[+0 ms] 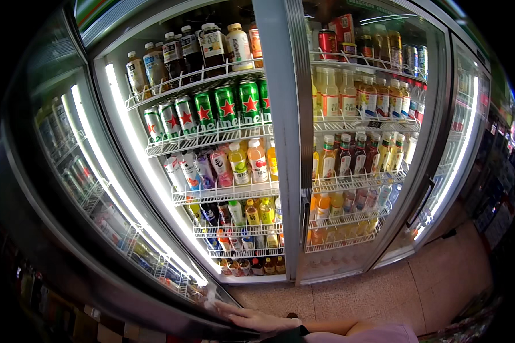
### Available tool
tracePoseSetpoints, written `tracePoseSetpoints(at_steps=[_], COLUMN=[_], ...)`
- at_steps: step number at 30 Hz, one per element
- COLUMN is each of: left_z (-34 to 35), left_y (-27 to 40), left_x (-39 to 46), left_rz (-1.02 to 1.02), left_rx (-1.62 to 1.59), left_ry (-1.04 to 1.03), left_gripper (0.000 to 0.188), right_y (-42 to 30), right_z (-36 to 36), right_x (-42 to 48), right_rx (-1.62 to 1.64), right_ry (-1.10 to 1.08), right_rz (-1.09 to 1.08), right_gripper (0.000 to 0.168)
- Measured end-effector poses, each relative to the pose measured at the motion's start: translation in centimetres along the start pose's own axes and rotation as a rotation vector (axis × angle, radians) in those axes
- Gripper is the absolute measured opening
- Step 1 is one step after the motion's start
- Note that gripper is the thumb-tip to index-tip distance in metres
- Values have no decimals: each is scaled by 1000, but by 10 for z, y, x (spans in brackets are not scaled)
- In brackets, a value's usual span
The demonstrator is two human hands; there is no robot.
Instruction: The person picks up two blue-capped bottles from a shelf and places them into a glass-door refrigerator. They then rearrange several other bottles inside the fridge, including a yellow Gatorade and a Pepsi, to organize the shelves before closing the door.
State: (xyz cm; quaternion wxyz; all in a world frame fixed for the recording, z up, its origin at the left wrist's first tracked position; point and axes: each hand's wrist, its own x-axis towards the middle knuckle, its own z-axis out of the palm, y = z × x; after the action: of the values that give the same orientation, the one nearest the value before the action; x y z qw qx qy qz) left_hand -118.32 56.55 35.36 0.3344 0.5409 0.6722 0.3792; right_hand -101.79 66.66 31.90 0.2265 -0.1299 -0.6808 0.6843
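Note:
My right hand (255,319) lies stretched along the lower part of an opened glass cooler door (124,214), its fingers towards the glass. At the fingertips is a whitish patch (210,298); blur hides whether it is a cloth or a reflection. The bare forearm comes in from the right, below a pink sleeve (365,334). My left hand is out of view. Behind the door, the lit drinks cooler holds green Heineken cans (225,103), dark bottled drinks (214,43) above them and juice bottles (240,163) below, on white wire shelves (223,195).
Right of the grey door post (279,128) is a shut glass door (369,257) with more bottles behind it. Another cooler door (437,201) with a dark handle stands farther right. Speckled tile floor (347,296) runs along the front. Dim shelves of goods (498,206) line the right edge.

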Motion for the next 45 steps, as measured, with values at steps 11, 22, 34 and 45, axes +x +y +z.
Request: tracePoseSetpoints(at_steps=[11, 22, 34, 45], left_z=[121, 210, 251, 255], left_y=[27, 74, 77, 80], left_x=[88, 205, 265, 291], left_rz=[372, 326, 342, 327], left_rx=[72, 180, 246, 231], left_ry=[-65, 64, 141, 152], left_gripper=[25, 34, 33, 34], right_y=[-57, -33, -29, -21], right_z=[-115, -236, -272, -253], right_x=[-59, -110, -131, -109], right_rx=[424, 716, 930, 866], right_ry=[481, 634, 538, 498], right_rz=[-27, -310, -293, -125], right_gripper=[57, 78, 84, 78])
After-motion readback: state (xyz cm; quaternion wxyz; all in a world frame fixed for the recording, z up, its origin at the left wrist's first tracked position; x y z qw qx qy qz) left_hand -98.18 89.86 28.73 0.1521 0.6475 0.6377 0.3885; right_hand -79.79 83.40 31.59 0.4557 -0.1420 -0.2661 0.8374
